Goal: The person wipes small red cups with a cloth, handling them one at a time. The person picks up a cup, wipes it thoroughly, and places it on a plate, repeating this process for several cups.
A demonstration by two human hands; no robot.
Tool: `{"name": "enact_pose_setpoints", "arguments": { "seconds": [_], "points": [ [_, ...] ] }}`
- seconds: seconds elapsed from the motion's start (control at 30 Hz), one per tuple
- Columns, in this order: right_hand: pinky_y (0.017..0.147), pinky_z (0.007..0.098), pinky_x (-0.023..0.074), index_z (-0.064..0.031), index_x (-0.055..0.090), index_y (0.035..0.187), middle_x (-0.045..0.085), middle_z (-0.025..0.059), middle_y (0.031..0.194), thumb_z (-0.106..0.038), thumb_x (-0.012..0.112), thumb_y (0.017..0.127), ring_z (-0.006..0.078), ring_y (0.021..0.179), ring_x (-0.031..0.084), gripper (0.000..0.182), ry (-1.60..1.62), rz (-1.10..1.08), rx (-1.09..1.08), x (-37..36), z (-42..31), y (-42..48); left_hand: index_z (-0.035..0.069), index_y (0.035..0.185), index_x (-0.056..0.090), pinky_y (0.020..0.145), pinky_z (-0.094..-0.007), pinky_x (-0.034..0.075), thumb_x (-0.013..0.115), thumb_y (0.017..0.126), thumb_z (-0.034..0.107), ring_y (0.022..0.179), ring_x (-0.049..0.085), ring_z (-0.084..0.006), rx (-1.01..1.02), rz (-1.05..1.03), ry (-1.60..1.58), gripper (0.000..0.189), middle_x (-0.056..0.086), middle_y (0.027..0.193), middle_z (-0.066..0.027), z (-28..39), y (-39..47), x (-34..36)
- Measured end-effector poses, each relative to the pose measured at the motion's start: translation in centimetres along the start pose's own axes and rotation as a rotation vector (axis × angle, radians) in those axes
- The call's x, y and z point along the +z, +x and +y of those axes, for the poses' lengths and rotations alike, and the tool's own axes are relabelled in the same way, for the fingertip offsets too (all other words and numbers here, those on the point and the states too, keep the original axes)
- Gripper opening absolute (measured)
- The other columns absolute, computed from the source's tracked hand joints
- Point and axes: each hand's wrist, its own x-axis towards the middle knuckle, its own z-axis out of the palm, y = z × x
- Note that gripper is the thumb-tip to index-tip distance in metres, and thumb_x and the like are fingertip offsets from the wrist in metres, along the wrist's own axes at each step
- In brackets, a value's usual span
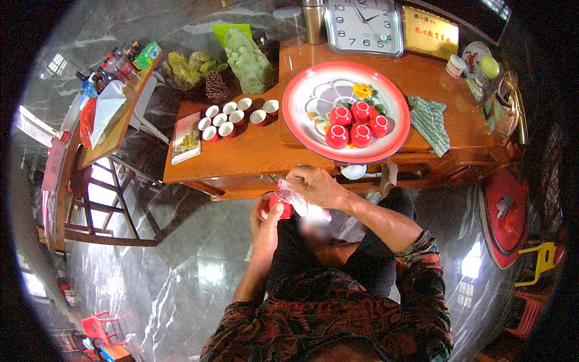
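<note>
My left hand (266,221) holds a small red cup (281,207) in front of the wooden table's edge. At the cup's opening, my right hand (312,183) grips a white and pink cloth (304,204), part of which hangs below the fingers. Several red cups (361,135) lie upside down, close together, on a large round tray (298,131) with a red rim and painted flowers. To the tray's left, several more cups with white insides (220,119) stand upright on the tabletop (253,156).
A green patterned cloth (429,122) lies right of the tray. Behind it stand a square clock (365,27) and a gold plaque (429,34) bearing writing. A booklet (186,138), a pine cone (217,86) and a carved green stone (248,63) are at the left.
</note>
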Motion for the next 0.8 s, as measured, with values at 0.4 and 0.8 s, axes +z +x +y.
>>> {"name": "enact_pose_setpoints", "arguments": {
  "seconds": [0.4, 0.8],
  "points": [
    [0.068, 0.0283, 0.0426, -0.0009, 0.057, 0.093, 0.053, 0.0036, 0.08, -0.024, 0.064, 0.081, 0.0124, 0.077, 0.05, 0.027, 0.211, -0.401, -0.031, -0.5, 0.1, -0.9, 0.0, 0.114, 0.051, 0.089, -0.0285, 0.04, 0.063, 0.08, 0.009, 0.097, 0.052, -0.0146, 0.123, 0.002, 0.15, 0.037, 0.056, 0.104, -0.0057, 0.8, -0.5, 1.0],
    [0.077, 0.0411, 0.0442, -0.0065, 0.057, 0.101, 0.058, 0.0126, 0.095, -0.026, 0.068, 0.073, 0.0318, 0.09, 0.057, 0.035, -0.022, -0.477, -0.208, -0.8, -1.3, -2.6, -0.001, 0.102, 0.053, 0.046, -0.0294, 0.045, 0.047, 0.092, 0.033, 0.07, 0.056, -0.0178, -0.1, -0.041, -0.112, 0.037, 0.058, 0.089, -0.0107, 1.5, -0.4, 1.3]
  ]
}}
